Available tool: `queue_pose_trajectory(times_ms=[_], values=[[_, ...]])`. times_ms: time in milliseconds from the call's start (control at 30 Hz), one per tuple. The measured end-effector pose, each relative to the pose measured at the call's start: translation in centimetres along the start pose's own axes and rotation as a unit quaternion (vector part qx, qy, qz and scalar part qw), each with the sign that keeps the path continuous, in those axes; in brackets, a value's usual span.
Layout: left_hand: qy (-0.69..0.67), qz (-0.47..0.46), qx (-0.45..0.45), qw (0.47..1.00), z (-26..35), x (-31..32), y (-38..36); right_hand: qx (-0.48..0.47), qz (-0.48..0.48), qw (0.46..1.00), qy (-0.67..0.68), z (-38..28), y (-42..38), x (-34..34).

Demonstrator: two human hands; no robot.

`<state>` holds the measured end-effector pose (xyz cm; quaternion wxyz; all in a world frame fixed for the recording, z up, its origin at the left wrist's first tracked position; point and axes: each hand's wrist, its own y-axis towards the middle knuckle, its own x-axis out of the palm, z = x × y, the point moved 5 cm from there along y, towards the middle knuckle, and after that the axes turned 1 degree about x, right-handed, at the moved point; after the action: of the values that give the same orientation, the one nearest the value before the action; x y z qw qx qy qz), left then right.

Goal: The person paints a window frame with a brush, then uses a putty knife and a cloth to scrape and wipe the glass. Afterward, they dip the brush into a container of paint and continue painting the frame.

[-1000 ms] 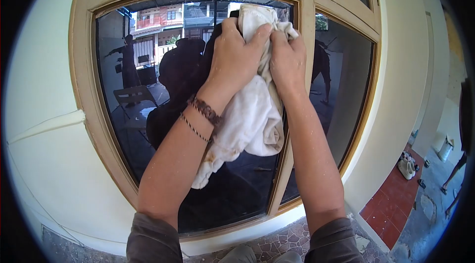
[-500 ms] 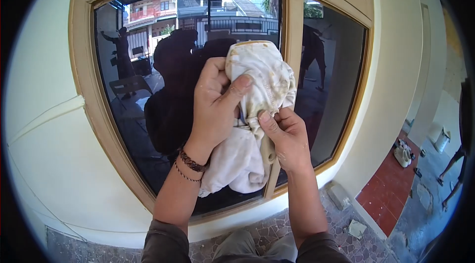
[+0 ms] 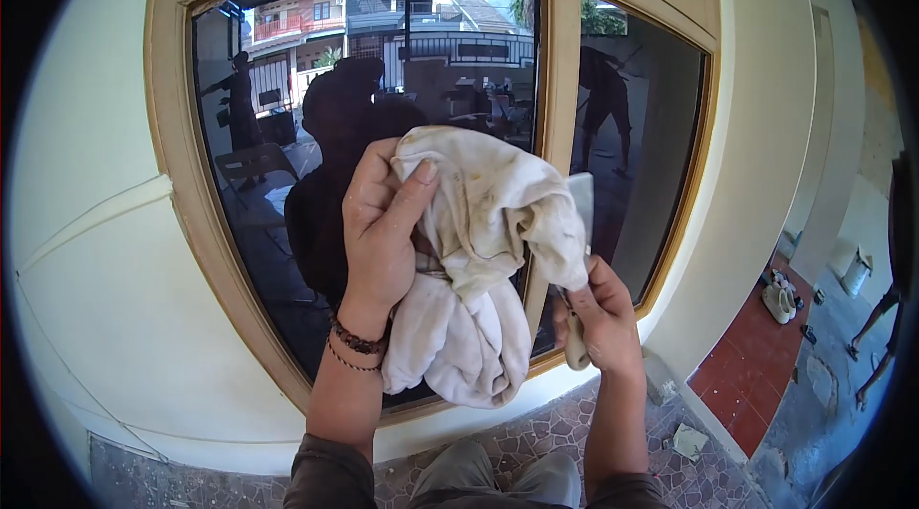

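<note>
A stained white cloth hangs bunched in front of the dark window, its lower folds drooping below my hands. My left hand grips the cloth's upper left part, thumb on top. At the right, my right hand is closed round a scraper with a pale handle, whose flat blade shows behind the cloth's right edge. The cloth's right end touches the fingers of that hand. Part of the blade is hidden by the cloth.
A tan window frame surrounds dark glass with reflections of people and houses. Shoes lie on red tiles at the right. Beyond them are a bucket and part of a person. Pale debris lies on the stone-patterned floor.
My hands have moved apart, the right one outward and down. The cloth has spread wider and lower. The scraper's blade now shows at the right, with its handle turned away from the cloth.
</note>
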<state>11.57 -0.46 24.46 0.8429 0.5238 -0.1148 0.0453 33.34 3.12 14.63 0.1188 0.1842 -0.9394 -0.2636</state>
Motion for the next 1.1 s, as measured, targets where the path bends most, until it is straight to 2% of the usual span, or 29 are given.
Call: queue_pose_trajectory(times_ms=[33, 100, 133, 300, 367, 433, 500, 567, 633, 733, 767, 833, 933, 1000, 1067, 1100], values=[[-0.003, 0.024, -0.018, 1.0, -0.2, -0.5, 0.0, -0.002, 0.0, 1.0, 0.0, 0.3, -0.3, -0.5], [0.033, 0.036, -0.016, 0.999, -0.1, -1.1, -0.4, 0.005, 0.112, 0.993, 0.021, 1.0, -0.7, -2.7], [0.064, 0.029, -0.02, 0.997, -0.6, -1.5, -0.4, -0.019, 0.13, 0.991, 0.024, 1.0, -0.4, -3.3], [0.15, 0.017, -0.003, 0.989, -2.3, -1.2, 1.1, -0.093, 0.117, 0.987, 0.062, -0.5, 1.8, -1.8], [0.128, 0.021, -0.005, 0.992, -2.6, -1.0, 2.1, -0.142, 0.125, 0.982, -0.002, -0.1, 2.9, -1.5], [0.075, 0.025, -0.027, 0.997, -3.0, -0.9, 2.9, -0.126, 0.136, 0.983, -0.002, 0.5, 3.7, -1.5], [0.072, 0.027, -0.019, 0.997, -3.0, -1.0, 3.3, -0.136, 0.07, 0.986, -0.07, 1.0, 4.7, -1.3], [0.067, 0.029, -0.013, 0.997, -2.7, -1.0, 3.4, -0.137, 0.06, 0.985, -0.086, 0.4, 4.8, -1.2], [0.063, 0.031, -0.005, 0.998, -2.6, -1.2, 3.5, -0.102, 0.004, 0.994, -0.042, -0.1, 4.7, -0.5], [0.08, 0.041, 0.015, 0.996, -2.2, -1.6, 3.6, -0.103, -0.018, 0.994, 0.011, -0.8, 4.4, 0.5], [0.08, 0.036, 0.024, 0.996, -2.1, -1.7, 3.7, -0.105, -0.019, 0.994, 0.01, -1.1, 4.5, 1.0], [0.081, 0.03, 0.032, 0.996, -1.9, -1.8, 3.6, -0.095, 0.043, 0.994, -0.032, -1.4, 5.3, 1.6], [0.055, 0.015, 0.026, 0.998, -1.8, -2.1, 3.3, -0.081, 0.031, 0.995, -0.041, -2.5, 6.7, 2.6], [0.066, -0.032, 0.027, 0.997, -1.9, -2.6, 3.2, -0.074, 0.024, 0.996, -0.051, -3.1, 7.5, 3.1], [0.052, -0.033, 0.01, 0.998, -1.9, -2.8, 3.0, -0.044, -0.083, 0.994, 0.061, -3.0, 8.3, 4.3], [0.037, -0.033, -0.006, 0.999, -1.9, -2.9, 3.0, -0.045, -0.085, 0.994, 0.06, -3.1, 8.5, 4.7]])
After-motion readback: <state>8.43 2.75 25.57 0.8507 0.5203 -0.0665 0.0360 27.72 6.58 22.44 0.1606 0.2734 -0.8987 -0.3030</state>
